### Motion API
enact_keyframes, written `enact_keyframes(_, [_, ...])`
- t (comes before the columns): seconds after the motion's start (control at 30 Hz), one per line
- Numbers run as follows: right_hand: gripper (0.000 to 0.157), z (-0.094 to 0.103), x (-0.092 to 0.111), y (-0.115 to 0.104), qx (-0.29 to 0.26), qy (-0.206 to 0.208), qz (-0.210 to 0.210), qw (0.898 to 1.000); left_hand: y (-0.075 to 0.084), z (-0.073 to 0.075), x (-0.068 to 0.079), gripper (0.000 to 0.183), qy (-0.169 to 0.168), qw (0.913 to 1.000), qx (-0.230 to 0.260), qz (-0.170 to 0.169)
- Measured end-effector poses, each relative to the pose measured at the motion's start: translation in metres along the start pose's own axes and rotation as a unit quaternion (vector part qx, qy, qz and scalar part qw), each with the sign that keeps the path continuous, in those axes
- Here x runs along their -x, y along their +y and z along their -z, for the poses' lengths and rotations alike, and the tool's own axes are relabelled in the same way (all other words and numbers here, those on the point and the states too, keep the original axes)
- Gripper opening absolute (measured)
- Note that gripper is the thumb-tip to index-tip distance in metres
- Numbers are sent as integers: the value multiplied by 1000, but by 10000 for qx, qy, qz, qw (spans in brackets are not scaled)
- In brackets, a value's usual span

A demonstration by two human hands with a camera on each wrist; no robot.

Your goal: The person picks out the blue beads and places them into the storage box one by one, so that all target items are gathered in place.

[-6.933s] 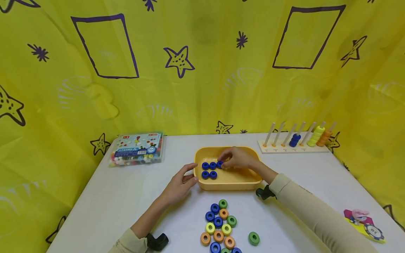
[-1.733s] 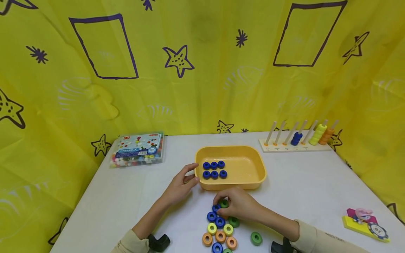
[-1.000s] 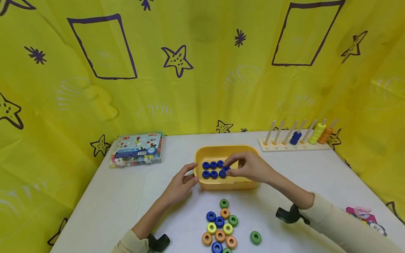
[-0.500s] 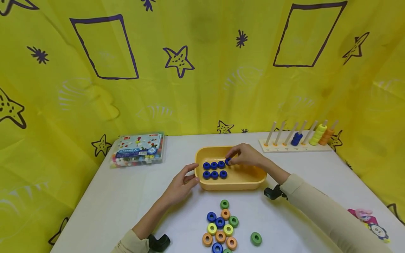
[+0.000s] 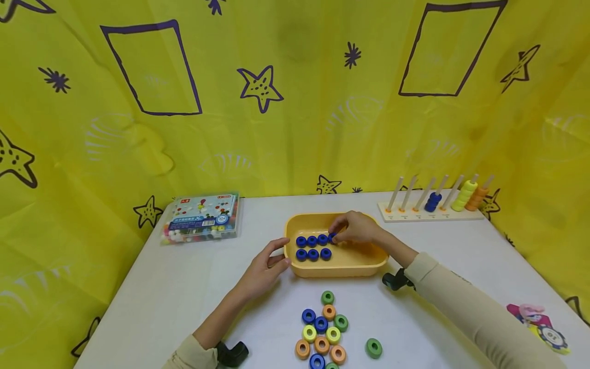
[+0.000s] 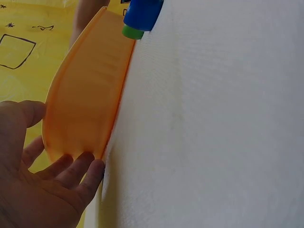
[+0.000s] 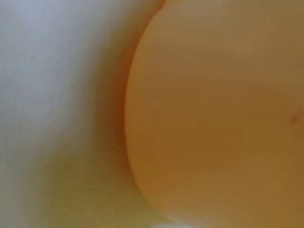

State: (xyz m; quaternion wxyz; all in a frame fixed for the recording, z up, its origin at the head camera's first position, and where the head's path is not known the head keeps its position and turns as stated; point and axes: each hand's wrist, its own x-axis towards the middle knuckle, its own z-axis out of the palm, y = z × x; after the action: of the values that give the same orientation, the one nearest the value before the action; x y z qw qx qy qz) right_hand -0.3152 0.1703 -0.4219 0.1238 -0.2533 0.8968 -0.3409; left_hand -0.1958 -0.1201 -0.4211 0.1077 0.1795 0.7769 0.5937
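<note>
A yellow-orange tray (image 5: pixel 338 270) stands mid-table with two rows of blue ring beads at its left end, three along the front (image 5: pixel 313 254). My right hand (image 5: pixel 357 228) reaches over the tray and pinches a blue ring bead (image 5: pixel 332 238) at the right end of the back row, fingertips partly covering it. My left hand (image 5: pixel 260 271) rests against the tray's left end, and the left wrist view shows its relaxed fingers (image 6: pixel 90 180) along the outer wall. The right wrist view is filled mostly by the blurred tray wall (image 7: pixel 204 118).
Loose ring beads in blue, green, orange and yellow (image 5: pixel 321 345) lie in front of the tray, one green bead (image 5: pixel 374 348) apart. A peg board (image 5: pixel 430 215) stands back right, a boxed kit (image 5: pixel 200 216) back left, a pink-and-yellow toy (image 5: pixel 538 325) at the right.
My right hand picked up a blue bead from the loose group and carried it into the tray, ending beside the back row. My left hand has stayed at the tray's left end.
</note>
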Motion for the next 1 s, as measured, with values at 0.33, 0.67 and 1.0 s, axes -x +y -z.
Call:
enact_keyframes(0.33, [23,3,13,-19,-42,471,380,9982,0,1,1,50,5,10000,28,11])
enact_keyframes(0.67, [21,-38,92,-89,-605,-43,1947,9790,4,1,1,50,-41,10000,18,-56])
enact_keyframes(1.0, [24,-93,102,-86,-849,-459,1277,9871,4,1,1,49,-60,9998,8,-164])
